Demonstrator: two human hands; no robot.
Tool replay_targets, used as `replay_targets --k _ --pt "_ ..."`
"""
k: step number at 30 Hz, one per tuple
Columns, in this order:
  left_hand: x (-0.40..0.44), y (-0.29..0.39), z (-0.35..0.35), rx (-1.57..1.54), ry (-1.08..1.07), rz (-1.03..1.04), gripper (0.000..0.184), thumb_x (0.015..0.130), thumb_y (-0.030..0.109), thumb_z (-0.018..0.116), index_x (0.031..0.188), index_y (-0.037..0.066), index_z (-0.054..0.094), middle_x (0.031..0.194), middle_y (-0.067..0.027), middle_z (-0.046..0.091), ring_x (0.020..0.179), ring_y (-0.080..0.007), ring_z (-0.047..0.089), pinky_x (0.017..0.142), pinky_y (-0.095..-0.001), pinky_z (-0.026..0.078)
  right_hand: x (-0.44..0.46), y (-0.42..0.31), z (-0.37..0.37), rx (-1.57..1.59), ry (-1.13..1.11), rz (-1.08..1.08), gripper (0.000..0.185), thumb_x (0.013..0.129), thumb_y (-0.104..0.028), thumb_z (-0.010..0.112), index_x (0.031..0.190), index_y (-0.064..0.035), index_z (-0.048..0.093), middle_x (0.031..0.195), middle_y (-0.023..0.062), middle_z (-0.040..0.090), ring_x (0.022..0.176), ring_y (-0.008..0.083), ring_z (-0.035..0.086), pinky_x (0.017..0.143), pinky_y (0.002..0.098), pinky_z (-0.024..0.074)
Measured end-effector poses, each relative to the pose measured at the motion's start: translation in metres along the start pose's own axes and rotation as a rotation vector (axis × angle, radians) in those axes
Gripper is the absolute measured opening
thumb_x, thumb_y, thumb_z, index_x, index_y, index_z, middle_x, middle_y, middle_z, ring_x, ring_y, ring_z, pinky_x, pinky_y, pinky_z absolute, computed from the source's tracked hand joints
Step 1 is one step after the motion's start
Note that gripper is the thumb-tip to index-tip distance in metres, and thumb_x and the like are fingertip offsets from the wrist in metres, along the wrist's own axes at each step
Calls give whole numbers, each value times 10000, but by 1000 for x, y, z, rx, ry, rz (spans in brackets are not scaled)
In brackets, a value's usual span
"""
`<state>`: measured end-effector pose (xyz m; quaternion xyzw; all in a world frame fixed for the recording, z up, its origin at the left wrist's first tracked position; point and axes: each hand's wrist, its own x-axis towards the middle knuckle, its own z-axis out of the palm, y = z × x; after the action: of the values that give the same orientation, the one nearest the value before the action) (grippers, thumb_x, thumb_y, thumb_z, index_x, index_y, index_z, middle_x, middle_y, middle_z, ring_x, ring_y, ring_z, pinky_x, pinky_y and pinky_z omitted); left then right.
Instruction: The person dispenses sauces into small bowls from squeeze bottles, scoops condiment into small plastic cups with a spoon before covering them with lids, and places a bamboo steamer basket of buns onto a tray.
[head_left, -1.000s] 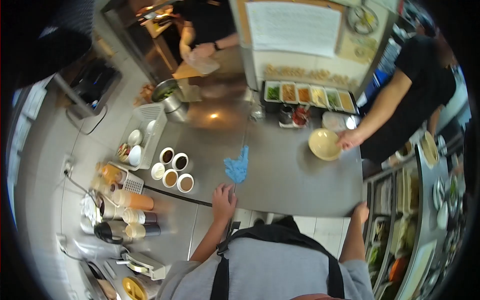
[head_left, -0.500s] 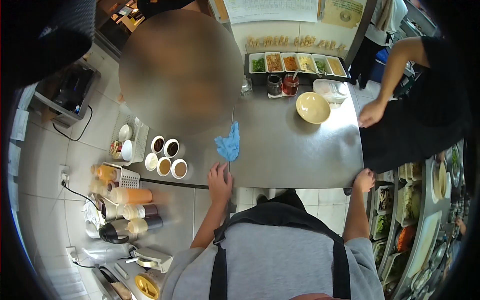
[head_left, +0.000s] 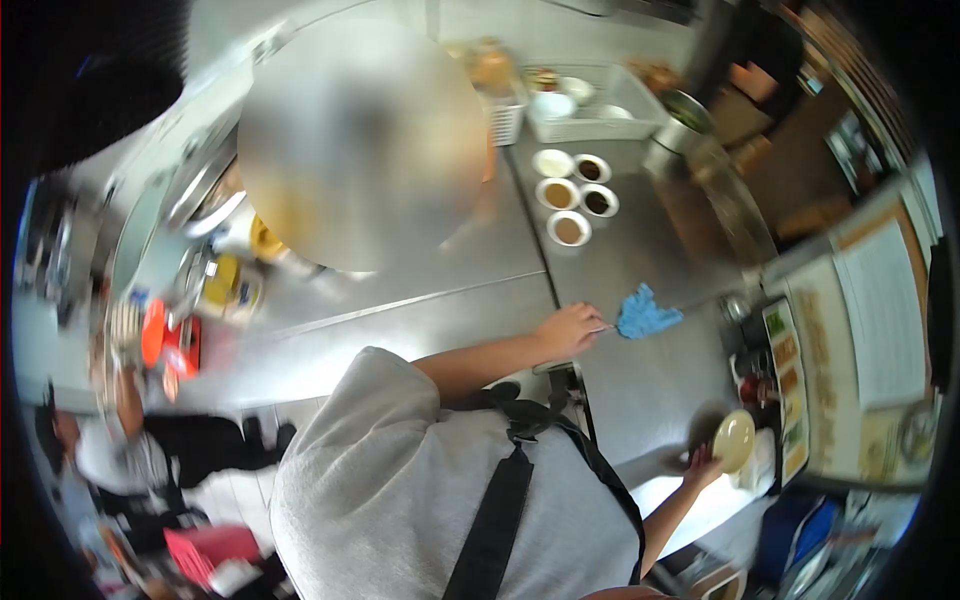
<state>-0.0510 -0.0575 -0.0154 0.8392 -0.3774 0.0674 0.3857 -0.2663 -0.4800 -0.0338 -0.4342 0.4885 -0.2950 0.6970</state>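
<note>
My left hand (head_left: 572, 331) is at the steel counter (head_left: 640, 385), its fingers blurred but seemingly laid flat with nothing in them. Just beyond the fingertips is a crumpled blue cloth (head_left: 648, 313), apart from the hand. My right hand (head_left: 704, 466) reaches across the counter and grips the rim of a pale yellow bowl (head_left: 736, 441). The bowl looks tilted, and its inside shows no contents. Beside it is a clear plastic container (head_left: 760, 462), partly hidden by the bowl.
Several white sauce cups (head_left: 569, 229) stand on the counter near a white basket (head_left: 590, 128). Topping trays (head_left: 789, 385) line the right side, beside dark jars (head_left: 750, 365). A red scale-like object (head_left: 180, 345) is on the far-left counter. A co-worker (head_left: 130, 455) stands at lower left.
The view has swung left, so the counter appears rotated. My right hand has left the counter edge and taken hold of the bowl. My left hand stays near the blue cloth.
</note>
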Motion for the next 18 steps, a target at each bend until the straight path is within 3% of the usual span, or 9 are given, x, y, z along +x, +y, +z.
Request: replay_targets --k 1,2,4,5,6,10,12,14,18 --pt "-16 11 -6 -15 5 -47 288 826 150 614 1114 139 623 1094 -86 575 1045 -284 538 917 -399 449 3 0 -1 -9 -38 -80 567 938 -324 445 1394 -7 332 1309 215 466 1144 346 529 931 460 464" --pt "-31 28 -13 -30 12 -94 275 831 153 607 1105 142 628 1065 -79 583 1034 -278 546 904 -394 458 12 -4 1 -4 -14 -76 564 918 -300 452 1389 -8 346 1181 201 534 1022 327 580 904 467 484" --pt "-59 43 -24 -69 31 -184 248 844 160 591 1088 143 638 1020 -75 601 1011 -275 564 878 -389 472 37 5 -6 -107 -144 -136 494 889 -252 464 1304 9 406 956 188 593 777 278 625 664 386 554" --pt "-78 48 -32 -91 40 -225 235 852 164 582 1079 142 642 1002 -79 610 999 -277 573 864 -389 478 21 12 1 -209 -343 -351 486 883 -267 471 1268 22 402 1002 198 580 763 279 620 595 358 545" --pt "-96 54 -39 -115 46 -260 224 860 168 572 1070 140 647 985 -83 618 986 -279 582 851 -389 485 -25 1 27 -189 -369 -331 502 887 -284 474 1274 19 370 1048 196 566 781 286 620 585 364 545" --pt "-160 80 -53 -127 199 -605 199 870 192 547 1026 136 657 936 -103 664 872 -303 632 772 -414 502 -119 12 108 -245 -583 -71 538 888 -291 564 1296 -4 365 1157 219 541 894 323 619 699 410 567" --pt "-178 91 -50 -104 236 -644 200 871 198 551 1031 138 655 943 -109 669 858 -299 639 763 -406 505 -119 40 134 -363 -905 54 501 894 -241 587 1291 -15 383 1189 200 544 930 334 619 755 443 564" --pt "-188 102 -46 -93 253 -679 202 872 201 550 1033 139 655 941 -111 670 849 -301 641 760 -406 507 -166 54 173 -367 -1029 209 438 912 -173 560 1289 -27 392 1177 170 561 940 332 627 755 441 566" --pt "-196 124 -40 -213 308 -739 226 889 153 545 1080 109 659 937 -116 685 845 -286 660 763 -392 513 -230 98 238 -379 -1357 333 390 929 -138 537 1271 -14 395 1142 195 578 871 320 657 758 428 567"
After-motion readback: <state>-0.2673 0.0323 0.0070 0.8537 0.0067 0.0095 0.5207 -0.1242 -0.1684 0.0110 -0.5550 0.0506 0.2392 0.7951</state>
